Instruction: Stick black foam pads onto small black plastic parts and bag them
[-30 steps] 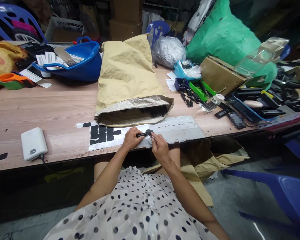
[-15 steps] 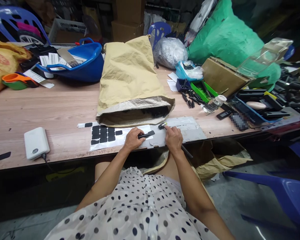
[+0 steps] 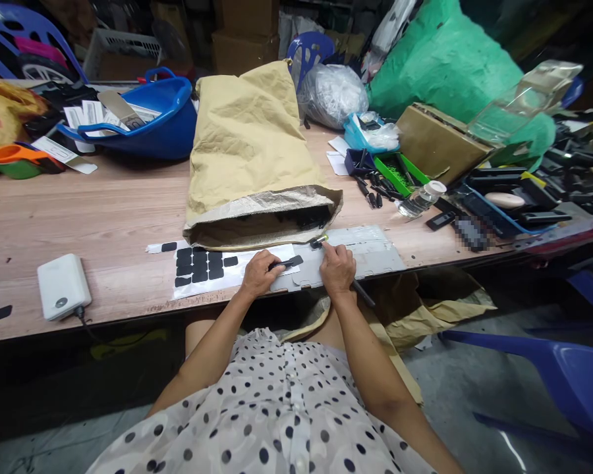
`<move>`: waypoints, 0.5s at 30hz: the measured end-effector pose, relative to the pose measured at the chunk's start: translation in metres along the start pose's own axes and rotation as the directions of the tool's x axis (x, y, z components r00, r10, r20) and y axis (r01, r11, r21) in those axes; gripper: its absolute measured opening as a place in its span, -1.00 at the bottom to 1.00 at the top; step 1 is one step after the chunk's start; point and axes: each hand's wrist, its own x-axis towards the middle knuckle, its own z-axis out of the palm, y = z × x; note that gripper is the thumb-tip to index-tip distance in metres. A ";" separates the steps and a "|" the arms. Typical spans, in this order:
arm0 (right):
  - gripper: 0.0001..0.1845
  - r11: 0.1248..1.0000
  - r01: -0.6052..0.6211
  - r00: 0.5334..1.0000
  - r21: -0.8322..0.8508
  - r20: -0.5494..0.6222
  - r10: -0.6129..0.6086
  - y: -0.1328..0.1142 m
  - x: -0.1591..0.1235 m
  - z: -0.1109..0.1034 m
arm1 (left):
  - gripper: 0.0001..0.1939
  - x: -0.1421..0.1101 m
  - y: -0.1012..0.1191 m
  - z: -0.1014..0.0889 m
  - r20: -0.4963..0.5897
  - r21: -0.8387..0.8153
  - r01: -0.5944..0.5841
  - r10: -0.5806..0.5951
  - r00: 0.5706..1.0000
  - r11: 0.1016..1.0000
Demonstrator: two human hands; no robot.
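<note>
My left hand [image 3: 259,271] is closed, pinching a slim black piece [image 3: 282,264] low over the grey board [image 3: 375,247]. A dark flat patch lies at the piece's right end; I cannot tell whether they are joined. In my right hand [image 3: 337,268], the fingers are wrapped round what looks like a small hammer [image 3: 364,294]; its dark handle sticks out below the wrist and its shiny head rests near the board, beyond my fingers. Left of my left hand, a white backing sheet [image 3: 197,288] carries rows of black rounded-square stickers [image 3: 215,268].
A large tan paper sack [image 3: 247,145] lies just beyond my hands, its mouth facing me with dark things inside. A white power bank [image 3: 63,284] with a cable sits left. A blue basin [image 3: 178,125], a green tray [image 3: 400,174] and a clear bottle [image 3: 422,199] stand farther off.
The whole view has shifted slightly. Both hands keep their holds, and the hammer stays at about the same place over the board.
</note>
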 end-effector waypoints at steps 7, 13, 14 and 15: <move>-0.62 1.000 0.021 0.998 0.004 -0.061 -0.021 -0.001 0.001 0.003 | -0.83 -0.009 0.012 -0.006 0.001 0.018 -0.090 0.090 0.996 0.996; -0.61 0.999 0.015 0.997 -0.038 -0.080 -0.018 -0.003 0.001 0.003 | -0.72 -0.070 0.038 0.005 0.239 -0.106 -0.207 0.227 0.944 0.973; -0.61 0.999 0.014 0.997 -0.035 -0.073 -0.016 -0.004 0.001 0.003 | -0.72 -0.080 0.036 0.012 0.283 -0.109 -0.200 0.223 0.933 0.974; -0.61 1.000 0.012 0.998 -0.029 -0.063 -0.013 -0.004 0.001 0.003 | -0.74 -0.087 0.031 0.019 0.315 -0.093 -0.175 0.196 0.929 0.980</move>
